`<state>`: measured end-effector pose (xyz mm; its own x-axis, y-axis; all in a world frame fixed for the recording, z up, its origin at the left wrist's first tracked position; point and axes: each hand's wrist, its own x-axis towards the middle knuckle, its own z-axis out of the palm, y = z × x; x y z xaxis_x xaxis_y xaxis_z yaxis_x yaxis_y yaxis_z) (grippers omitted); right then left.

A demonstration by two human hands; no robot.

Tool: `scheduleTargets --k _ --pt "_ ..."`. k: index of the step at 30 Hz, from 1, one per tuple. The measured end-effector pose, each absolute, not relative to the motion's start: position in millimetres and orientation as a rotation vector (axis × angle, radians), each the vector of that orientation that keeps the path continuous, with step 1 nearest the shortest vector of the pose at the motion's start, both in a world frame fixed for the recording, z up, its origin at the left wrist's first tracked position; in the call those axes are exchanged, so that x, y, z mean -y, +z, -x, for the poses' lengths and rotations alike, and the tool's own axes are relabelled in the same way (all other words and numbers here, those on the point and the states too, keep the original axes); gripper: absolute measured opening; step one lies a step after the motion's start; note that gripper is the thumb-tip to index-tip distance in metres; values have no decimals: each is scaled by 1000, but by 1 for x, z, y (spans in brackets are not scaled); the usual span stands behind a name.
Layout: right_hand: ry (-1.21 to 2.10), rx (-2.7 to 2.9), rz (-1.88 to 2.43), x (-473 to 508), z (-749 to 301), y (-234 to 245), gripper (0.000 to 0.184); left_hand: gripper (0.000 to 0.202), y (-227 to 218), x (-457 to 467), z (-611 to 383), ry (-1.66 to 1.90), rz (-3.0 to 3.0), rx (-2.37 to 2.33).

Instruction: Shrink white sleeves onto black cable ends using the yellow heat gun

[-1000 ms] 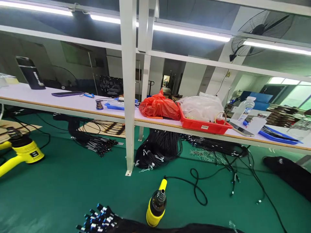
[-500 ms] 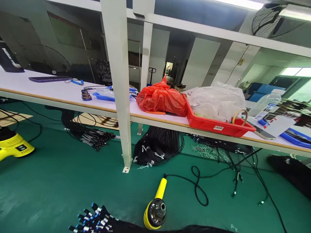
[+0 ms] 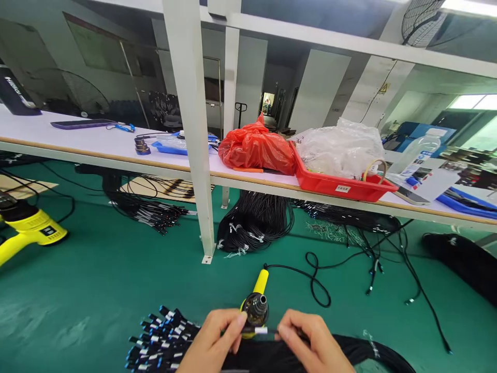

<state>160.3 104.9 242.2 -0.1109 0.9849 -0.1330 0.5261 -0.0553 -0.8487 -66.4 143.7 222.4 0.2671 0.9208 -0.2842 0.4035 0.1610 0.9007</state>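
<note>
Slightly apart, hands [image 3: 217, 336] pinching slim black cable [image 3: 250, 330], white label [image 3: 261, 330], stepped nozzle [image 3: 258, 304] beyond

My left hand [image 3: 217, 336] sits between six and seven o'clock, my right hand [image 3: 310, 336] near five, both pinching thumb to finger, tips turned inward, apart.

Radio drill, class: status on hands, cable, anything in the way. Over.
Left hand, right hand: pinching black cable either side of white label. Yellow heat gun close beyond. No obstruction seen.

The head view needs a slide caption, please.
Left hand and right hand hold a white-labelled black cable near a yellow heat gun.
</note>
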Motion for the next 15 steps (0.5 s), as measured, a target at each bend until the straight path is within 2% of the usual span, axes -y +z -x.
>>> scheduleTargets --k 6,15 --pt "903 1772 1592 -117 -150 277 42 51 245 -156 55 765 -1604 -1281" --pt "869 1800 1567 -125 -152 273 40 50 248 -163 51 682 -1692 -1253"
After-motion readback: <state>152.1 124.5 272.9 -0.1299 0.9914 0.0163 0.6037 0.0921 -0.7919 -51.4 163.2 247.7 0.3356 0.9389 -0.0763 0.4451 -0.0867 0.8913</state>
